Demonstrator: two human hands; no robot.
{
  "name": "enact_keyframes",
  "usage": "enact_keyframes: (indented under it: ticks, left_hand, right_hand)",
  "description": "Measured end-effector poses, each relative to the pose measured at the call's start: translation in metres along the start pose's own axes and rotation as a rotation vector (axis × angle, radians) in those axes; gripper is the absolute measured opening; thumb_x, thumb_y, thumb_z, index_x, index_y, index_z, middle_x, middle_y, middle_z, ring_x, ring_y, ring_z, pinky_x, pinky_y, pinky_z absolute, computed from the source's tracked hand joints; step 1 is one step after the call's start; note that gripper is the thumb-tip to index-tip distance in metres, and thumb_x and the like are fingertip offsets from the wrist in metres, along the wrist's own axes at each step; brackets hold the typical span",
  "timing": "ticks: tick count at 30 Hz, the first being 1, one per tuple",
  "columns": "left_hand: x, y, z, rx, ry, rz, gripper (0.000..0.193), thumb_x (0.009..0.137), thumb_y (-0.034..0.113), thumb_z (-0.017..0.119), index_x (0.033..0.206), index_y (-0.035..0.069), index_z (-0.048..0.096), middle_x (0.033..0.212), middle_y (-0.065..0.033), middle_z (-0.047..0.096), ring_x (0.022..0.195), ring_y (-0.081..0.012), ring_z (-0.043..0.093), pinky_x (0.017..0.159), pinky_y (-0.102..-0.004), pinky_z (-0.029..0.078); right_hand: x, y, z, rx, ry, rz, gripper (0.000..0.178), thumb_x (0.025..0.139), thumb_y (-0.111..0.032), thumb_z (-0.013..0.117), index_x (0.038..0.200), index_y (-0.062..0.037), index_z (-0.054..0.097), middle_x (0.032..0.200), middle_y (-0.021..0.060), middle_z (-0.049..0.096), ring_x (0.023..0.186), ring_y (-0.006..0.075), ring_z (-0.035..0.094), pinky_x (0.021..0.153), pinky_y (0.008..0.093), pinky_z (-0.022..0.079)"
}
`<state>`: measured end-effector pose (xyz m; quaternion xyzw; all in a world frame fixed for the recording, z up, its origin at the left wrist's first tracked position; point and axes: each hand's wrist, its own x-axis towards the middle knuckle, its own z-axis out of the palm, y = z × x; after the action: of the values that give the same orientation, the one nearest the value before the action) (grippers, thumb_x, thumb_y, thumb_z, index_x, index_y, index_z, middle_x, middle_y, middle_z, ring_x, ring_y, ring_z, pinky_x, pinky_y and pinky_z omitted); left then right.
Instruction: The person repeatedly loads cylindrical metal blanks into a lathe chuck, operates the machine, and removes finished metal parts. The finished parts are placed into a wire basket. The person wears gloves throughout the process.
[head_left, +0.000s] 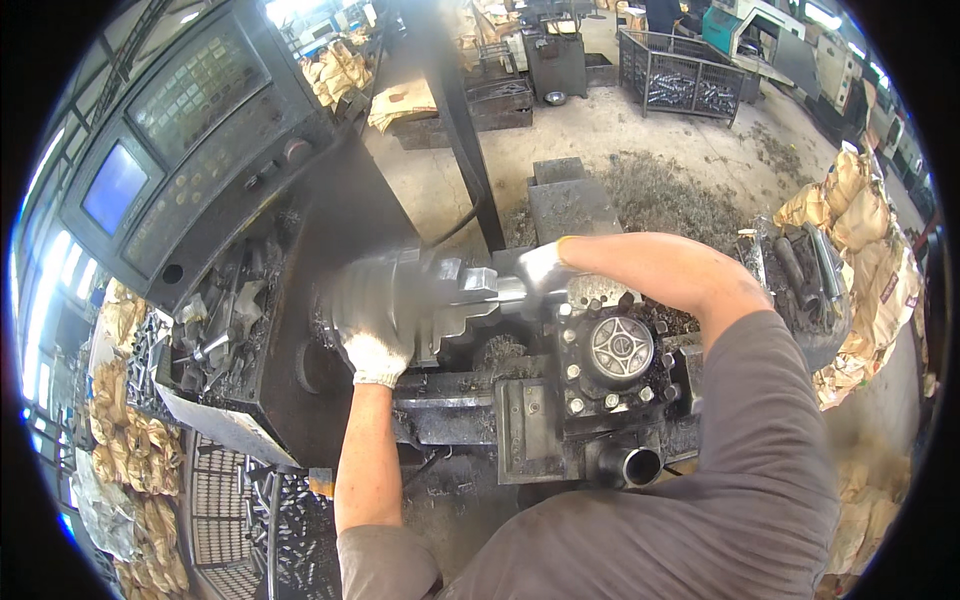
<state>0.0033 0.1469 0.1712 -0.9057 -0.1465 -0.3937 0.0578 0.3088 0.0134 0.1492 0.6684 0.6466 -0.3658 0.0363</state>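
Observation:
My left hand [378,345], in a white knit glove, lies against the blurred round chuck [375,290] of a lathe. Its fingers are smeared and partly hidden. Stepped steel jaws [470,284] stick out to the right of the chuck. A shiny metal bar [512,288] runs rightward from between these jaws. My right hand [543,266], also in a white glove, reaches over from the far side and is closed around the right end of that bar. Just nearer to me is the tool turret [622,350], with a round star-patterned cap and several bolts.
A control panel [190,110] with a lit screen rises at left. Below it a tray [215,410] holds metal parts and tools. Metal chips [670,195] litter the floor beyond. Brown paper sacks [870,270] stand right; a wire bin [690,85] of parts stands far back.

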Motion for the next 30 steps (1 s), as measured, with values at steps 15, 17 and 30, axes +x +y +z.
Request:
enact_keyframes:
  ticks: [15, 17, 30]
  left_hand:
    - [-0.015, -0.002, -0.021, -0.077, 0.016, 0.006, 0.079, 0.072, 0.023, 0.083, 0.143, 0.0, 0.056, 0.144, -0.0273, 0.057, 0.139, -0.0494, 0.048, 0.123, -0.0614, 0.032]
    - [-0.028, 0.038, -0.043, -0.539, -0.173, -0.255, 0.091, 0.08, 0.026, 0.083, 0.157, -0.004, 0.044, 0.15, -0.0312, 0.054, 0.138, -0.0446, 0.053, 0.118, -0.0535, 0.043]
    - [-0.211, 0.174, -0.03, -1.754, -0.515, -1.578, 0.05, 0.1, 0.012, 0.076, 0.144, 0.001, 0.057, 0.136, -0.0109, 0.067, 0.129, -0.0272, 0.062, 0.112, -0.043, 0.05]
  right_hand:
    - [-0.23, -0.104, 0.024, 0.207, 1.388, 0.254, 0.076, 0.075, -0.033, 0.09, 0.136, 0.001, 0.06, 0.11, 0.0217, 0.077, 0.1, 0.0315, 0.078, 0.088, 0.0419, 0.063]
    - [-0.232, -0.161, 0.05, 0.265, 1.255, 0.239, 0.076, 0.073, -0.035, 0.091, 0.135, 0.0003, 0.061, 0.109, 0.0217, 0.077, 0.099, 0.0324, 0.078, 0.086, 0.0416, 0.063]
    - [-0.111, -0.206, 0.356, 1.268, 0.511, 0.302, 0.047, 0.09, -0.044, 0.085, 0.113, -0.0037, 0.074, 0.096, 0.007, 0.075, 0.077, 0.0126, 0.066, 0.059, 0.0309, 0.052]
